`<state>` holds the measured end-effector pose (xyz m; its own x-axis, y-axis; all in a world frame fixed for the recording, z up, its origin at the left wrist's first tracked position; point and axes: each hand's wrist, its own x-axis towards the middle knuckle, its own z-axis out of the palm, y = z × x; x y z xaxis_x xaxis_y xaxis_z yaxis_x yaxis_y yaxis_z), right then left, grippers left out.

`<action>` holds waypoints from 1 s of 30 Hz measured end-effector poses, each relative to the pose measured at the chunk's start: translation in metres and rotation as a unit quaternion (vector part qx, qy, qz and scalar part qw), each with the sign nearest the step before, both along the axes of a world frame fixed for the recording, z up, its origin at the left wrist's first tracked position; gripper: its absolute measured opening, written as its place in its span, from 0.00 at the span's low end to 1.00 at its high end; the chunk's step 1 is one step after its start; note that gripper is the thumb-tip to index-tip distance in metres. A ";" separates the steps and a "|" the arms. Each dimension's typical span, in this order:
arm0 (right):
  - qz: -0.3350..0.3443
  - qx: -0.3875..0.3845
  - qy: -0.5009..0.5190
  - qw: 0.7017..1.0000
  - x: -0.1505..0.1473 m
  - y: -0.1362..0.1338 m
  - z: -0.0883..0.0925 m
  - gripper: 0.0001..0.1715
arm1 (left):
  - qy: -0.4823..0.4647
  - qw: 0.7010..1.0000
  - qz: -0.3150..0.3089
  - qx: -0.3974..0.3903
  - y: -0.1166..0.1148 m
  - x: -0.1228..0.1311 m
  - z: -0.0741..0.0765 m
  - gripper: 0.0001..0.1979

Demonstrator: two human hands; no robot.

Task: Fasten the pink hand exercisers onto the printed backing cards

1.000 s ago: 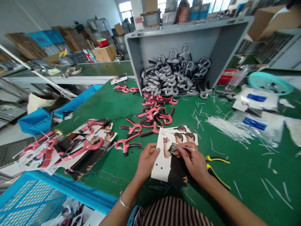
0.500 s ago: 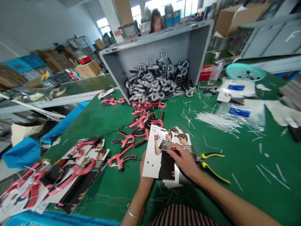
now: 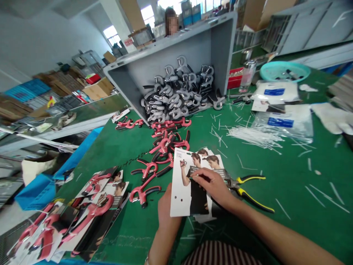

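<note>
A printed backing card [image 3: 180, 191] is held up in front of me, tilted, with two small holes near its lower left. Behind its left edge is my left hand [image 3: 166, 208], gripping it with the fingers hidden by the card. My right hand [image 3: 211, 185] lies over the card's right part, thumb and forefinger pinched at its dark middle; a thin tie between them is barely visible. More cards [image 3: 216, 162] lie just behind. Yellow-handled pliers [image 3: 238, 185] rest right of my right hand. Red hand grips [image 3: 142, 195] lie beyond my left hand.
A grey crate [image 3: 223, 51] on its side holds many grey hand grips. Carded red grips [image 3: 93, 213] are piled at left. White ties [image 3: 253, 137], plastic bags [image 3: 284, 123] and a teal dish [image 3: 285, 71] lie at right. A person [image 3: 171, 24] is behind the crate.
The view has shifted slightly. The thin white tie that stuck out at my right fingertips no longer shows clearly. Both hands keep nearly the same hold at the card.
</note>
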<state>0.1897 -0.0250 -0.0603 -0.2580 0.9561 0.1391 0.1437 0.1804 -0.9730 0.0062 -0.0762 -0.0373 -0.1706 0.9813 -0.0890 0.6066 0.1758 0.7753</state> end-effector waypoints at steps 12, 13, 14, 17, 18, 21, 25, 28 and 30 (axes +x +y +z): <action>0.001 -0.032 0.025 0.999 0.000 -0.002 0.001 0.12 | -0.014 0.966 -0.256 0.043 -0.026 -0.030 0.038 0.17; 0.001 -0.038 0.029 0.999 0.000 -0.002 0.002 0.12 | 0.000 0.966 -0.250 0.064 -0.025 -0.029 0.036 0.17; 0.001 -0.046 0.036 0.998 0.000 -0.002 0.003 0.12 | 0.014 0.967 -0.242 0.084 -0.023 -0.028 0.033 0.16; 0.008 -0.081 0.061 0.995 -0.001 -0.002 0.006 0.13 | 0.022 0.966 -0.229 0.120 -0.015 -0.022 0.021 0.14; 0.013 -0.090 0.068 0.994 -0.001 -0.001 0.007 0.14 | 0.013 0.967 -0.223 0.122 -0.011 -0.019 0.017 0.14; 0.032 -0.057 0.052 0.997 -0.002 0.001 0.008 0.12 | 0.000 0.980 -0.176 0.097 0.002 -0.011 0.005 0.15; 0.044 0.030 0.003 0.999 -0.003 0.006 0.007 0.10 | 0.031 0.986 -0.148 0.066 0.013 -0.003 -0.001 0.12; 0.058 0.010 0.025 0.998 -0.004 0.008 0.005 0.11 | 0.031 0.988 -0.142 0.049 0.016 -0.002 0.001 0.13; 0.061 0.005 0.033 0.998 -0.004 0.008 0.004 0.11 | 0.015 0.989 -0.142 0.038 0.015 -0.003 0.003 0.12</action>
